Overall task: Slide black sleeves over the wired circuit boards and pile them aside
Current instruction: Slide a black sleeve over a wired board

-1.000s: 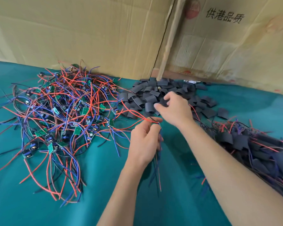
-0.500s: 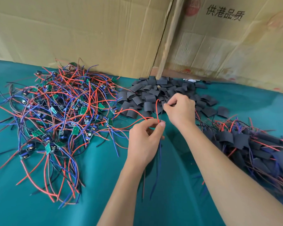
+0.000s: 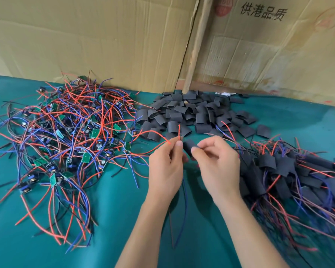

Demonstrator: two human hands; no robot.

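My left hand [image 3: 165,167] pinches the red wires [image 3: 179,132] of one wired circuit board; its blue and dark wires hang down below the hand, and the board itself is hidden. My right hand [image 3: 218,165] pinches a black sleeve [image 3: 189,148] between thumb and fingers, right beside the left fingertips. A tangle of bare green boards with red and blue wires [image 3: 66,140] lies to the left. Loose black sleeves [image 3: 191,115] are heaped behind the hands. Sleeved boards with wires [image 3: 290,175] are piled at the right.
Everything lies on a teal cloth [image 3: 114,219]. Cardboard sheets [image 3: 104,35] stand upright along the back, one with red and black print [image 3: 261,13], and a wooden strip [image 3: 195,45] leans between them.
My right hand has come back from the sleeve heap with one black sleeve and moved next to the left hand. The left hand has lifted its wires slightly.
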